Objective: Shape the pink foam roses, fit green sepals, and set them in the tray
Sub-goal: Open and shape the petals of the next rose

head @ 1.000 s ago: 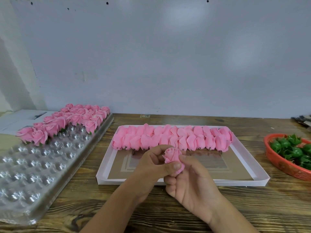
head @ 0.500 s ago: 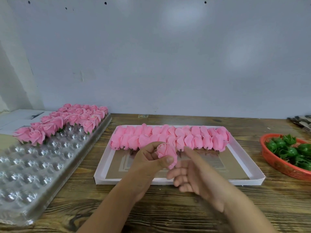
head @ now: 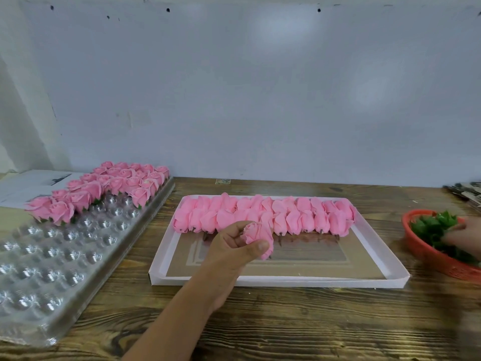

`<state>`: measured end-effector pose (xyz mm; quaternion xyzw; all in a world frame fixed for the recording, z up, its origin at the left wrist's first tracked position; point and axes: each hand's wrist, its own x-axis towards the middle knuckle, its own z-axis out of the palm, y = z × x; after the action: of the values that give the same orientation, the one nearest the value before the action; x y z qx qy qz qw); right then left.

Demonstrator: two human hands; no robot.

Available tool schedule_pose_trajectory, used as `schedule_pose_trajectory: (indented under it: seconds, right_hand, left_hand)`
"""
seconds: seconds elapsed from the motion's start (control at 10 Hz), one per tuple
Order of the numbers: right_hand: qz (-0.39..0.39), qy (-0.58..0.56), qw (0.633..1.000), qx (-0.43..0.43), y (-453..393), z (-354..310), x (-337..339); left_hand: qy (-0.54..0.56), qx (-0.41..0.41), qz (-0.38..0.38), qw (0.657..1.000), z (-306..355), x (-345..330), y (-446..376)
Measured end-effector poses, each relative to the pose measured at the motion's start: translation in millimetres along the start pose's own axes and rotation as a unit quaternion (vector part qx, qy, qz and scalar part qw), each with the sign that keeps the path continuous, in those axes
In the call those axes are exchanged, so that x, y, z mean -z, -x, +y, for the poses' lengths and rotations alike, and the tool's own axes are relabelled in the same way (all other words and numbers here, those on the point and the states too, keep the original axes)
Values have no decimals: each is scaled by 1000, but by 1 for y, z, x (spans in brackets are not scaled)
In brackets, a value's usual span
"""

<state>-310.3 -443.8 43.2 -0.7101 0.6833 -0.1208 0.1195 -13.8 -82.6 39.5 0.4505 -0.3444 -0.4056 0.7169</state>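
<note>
Right hand (head: 460, 235), blurred, cut off, among green sepals (head: 429, 227).

Right hand (head: 462, 234) left the pink foam rose (head: 257, 239), now over green plastic sepals (head: 432, 227) in red basket (head: 426, 259); left hand (head: 234, 250) holds rose alone.

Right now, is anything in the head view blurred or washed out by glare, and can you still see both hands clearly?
Head view: the left hand and the pink rose it grips are sharp; the right hand, in the red basket at the frame's edge, is motion-blurred, its grip unreadable; the clear plastic tray glints with speckled highlights; soft light patches wash the wall; wide-angle bending shows toward the edges.
</note>
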Motion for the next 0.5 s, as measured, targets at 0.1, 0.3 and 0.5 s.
schedule_pose_trajectory:
  seconds: [0.1, 0.3, 0.5]
  right_hand:
    - [-48, 20, 997, 50, -23, 5, -70]
    - [-20, -3, 1000, 0, -76, 26, -40]
    - [10, -13, 1000, -5, -106, 33, -38]
  left_hand:
    - [-5, 0, -8, 1000, -1, 1, 0]
    - [-8, 6, -7, 1000, 0, 1, 0]
    - [-1, 8, -12, 1000, -2, 3, 0]
